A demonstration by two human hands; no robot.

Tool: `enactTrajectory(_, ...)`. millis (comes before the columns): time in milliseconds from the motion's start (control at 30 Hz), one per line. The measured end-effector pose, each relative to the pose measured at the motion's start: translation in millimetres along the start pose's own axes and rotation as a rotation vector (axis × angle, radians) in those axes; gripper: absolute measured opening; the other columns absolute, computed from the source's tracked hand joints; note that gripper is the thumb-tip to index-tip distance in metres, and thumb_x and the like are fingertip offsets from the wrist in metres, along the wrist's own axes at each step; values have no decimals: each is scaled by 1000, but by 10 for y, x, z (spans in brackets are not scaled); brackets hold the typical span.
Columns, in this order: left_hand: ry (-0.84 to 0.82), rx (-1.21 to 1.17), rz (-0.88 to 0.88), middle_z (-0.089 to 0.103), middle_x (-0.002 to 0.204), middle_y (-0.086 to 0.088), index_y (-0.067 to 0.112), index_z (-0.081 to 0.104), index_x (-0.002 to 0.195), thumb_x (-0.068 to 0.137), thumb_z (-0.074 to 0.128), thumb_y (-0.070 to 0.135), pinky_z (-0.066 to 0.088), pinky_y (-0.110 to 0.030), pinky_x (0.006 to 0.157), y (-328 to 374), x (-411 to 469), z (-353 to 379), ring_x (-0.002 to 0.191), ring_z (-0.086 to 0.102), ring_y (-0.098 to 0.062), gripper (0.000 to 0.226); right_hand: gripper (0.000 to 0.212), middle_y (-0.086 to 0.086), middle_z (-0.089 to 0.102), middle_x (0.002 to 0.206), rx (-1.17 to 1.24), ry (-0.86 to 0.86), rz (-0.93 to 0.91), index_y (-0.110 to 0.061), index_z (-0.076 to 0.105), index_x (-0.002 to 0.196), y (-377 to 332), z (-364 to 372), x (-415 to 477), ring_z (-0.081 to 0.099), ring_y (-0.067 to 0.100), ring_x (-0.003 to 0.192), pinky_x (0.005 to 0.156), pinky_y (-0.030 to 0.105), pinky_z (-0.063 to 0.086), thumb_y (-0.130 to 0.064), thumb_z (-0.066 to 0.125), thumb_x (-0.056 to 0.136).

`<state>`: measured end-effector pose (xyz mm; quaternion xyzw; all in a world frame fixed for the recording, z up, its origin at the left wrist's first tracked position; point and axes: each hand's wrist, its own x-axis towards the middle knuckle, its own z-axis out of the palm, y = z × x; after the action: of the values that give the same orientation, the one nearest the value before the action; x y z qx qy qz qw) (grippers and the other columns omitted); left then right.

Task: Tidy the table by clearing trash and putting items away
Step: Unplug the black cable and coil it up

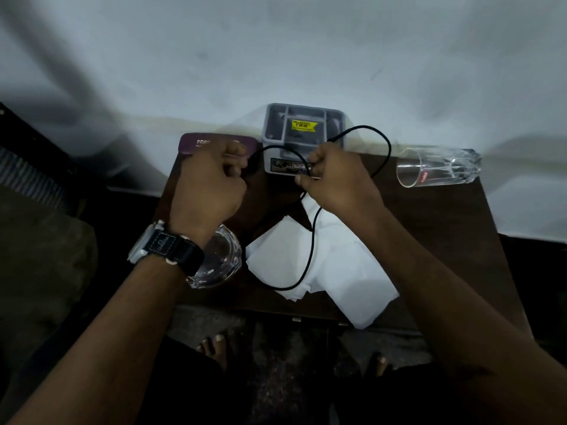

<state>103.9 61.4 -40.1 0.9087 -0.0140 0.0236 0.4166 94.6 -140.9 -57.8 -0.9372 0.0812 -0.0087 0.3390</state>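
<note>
Cable [313, 240] | pinched in both hands' fingers [302, 179] | looping over table [429, 225]

table [429, 228]: stands against the far wall [306, 56]
organizer box [302, 136]: far middle of the table
case [196, 144]: just left of the organizer box, at the far left corner
drinking glass [437, 167]: lies on its side, far right
glass ashtray [217, 262]: near left edge
paper sheets [337, 265]: near middle, right of the ashtray, overhanging the near edge
cable [310, 256]: loops over the paper sheets and up across the organizer box
</note>
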Motion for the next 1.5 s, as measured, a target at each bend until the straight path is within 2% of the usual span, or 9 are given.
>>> enactTrajectory(233, 21, -86, 43, 72, 102, 9, 19, 69, 115, 89, 72, 10, 41, 5, 77, -52, -5, -30, 98, 68, -4, 27, 15, -14, 63, 79, 88, 187, -61, -16, 75, 103, 31, 18, 66, 60, -5, 69, 71, 8, 48, -17, 71, 89)
enactTrajectory(367, 48, -101, 104, 69, 97, 16, 21, 68, 109, 88, 73, 10, 46, 1, 81, 1, -2, 5, 97, 69, -3, 24, 16, 4, 65, 109, -101, 338, -230, -18, 75, 103, 18, -152, 84, 63, 21, 103, 90, 32, 49, -23, 70, 88)
enactTrajectory(467, 51, -110, 136, 75, 108, 6, 14, 70, 115, 88, 73, 11, 58, -26, 94, 13, 19, 41, 101, 71, -8, 27, 18, 4, 57, 131, -291, 277, -201, -25, 73, 107, 71, -283, 199, 49, 29, 127, 99, 38, 33, -32, 71, 90)
enactTrajectory(600, 23, -147, 131, 75, 110, 3, 12, 70, 119, 90, 74, 13, 58, -29, 94, 10, 42, 71, 102, 71, -9, 30, 20, 6, 58, 132, -257, 160, -128, -24, 72, 114, 119, -397, 333, 54, 30, 126, 106, 44, 43, -25, 66, 96)
enactTrajectory(800, -16, -164, 103, 74, 112, 3, 14, 68, 120, 91, 73, 15, 51, -10, 87, 8, 44, 111, 104, 69, -5, 29, 20, 3, 71, 105, -115, 176, -149, -15, 77, 109, 102, -495, 333, 64, 12, 87, 69, 2, 40, -12, 67, 93)
enactTrajectory(900, -43, -179, 90, 73, 111, 5, 17, 67, 120, 91, 73, 15, 48, -3, 82, 5, 42, 119, 102, 69, -2, 29, 19, -5, 68, 93, -51, 174, -124, -17, 78, 109, 14, -552, 267, 62, 3, 79, 65, -6, 39, -14, 70, 92)
enactTrajectory(1100, -132, -195, 33, 76, 85, 14, 32, 68, 91, 81, 83, 31, 54, -15, 80, 64, -4, 127, 85, 71, 5, 18, 11, -16, 70, 80, 99, 195, -121, -31, 74, 92, -239, -785, 117, 63, -14, 65, 64, 2, 47, -21, 75, 89)
enactTrajectory(1233, -511, -92, -55, 75, 102, 14, 33, 63, 119, 79, 85, 42, 50, -12, 75, 17, -88, 195, 95, 69, 5, 46, 14, 1, 76, 91, 211, 170, -108, -19, 78, 103, -367, -938, 30, 75, 14, 82, 86, 39, 63, -18, 76, 89)
enactTrajectory(1500, -546, -277, -168, 80, 95, -4, 18, 59, 125, 92, 76, 17, 58, -27, 65, 66, -114, 63, 74, 75, -17, 37, 13, 17, 73, 91, 414, 201, -120, -11, 77, 102, -504, -1117, -67, 68, 11, 72, 73, 31, 64, -9, 76, 90)
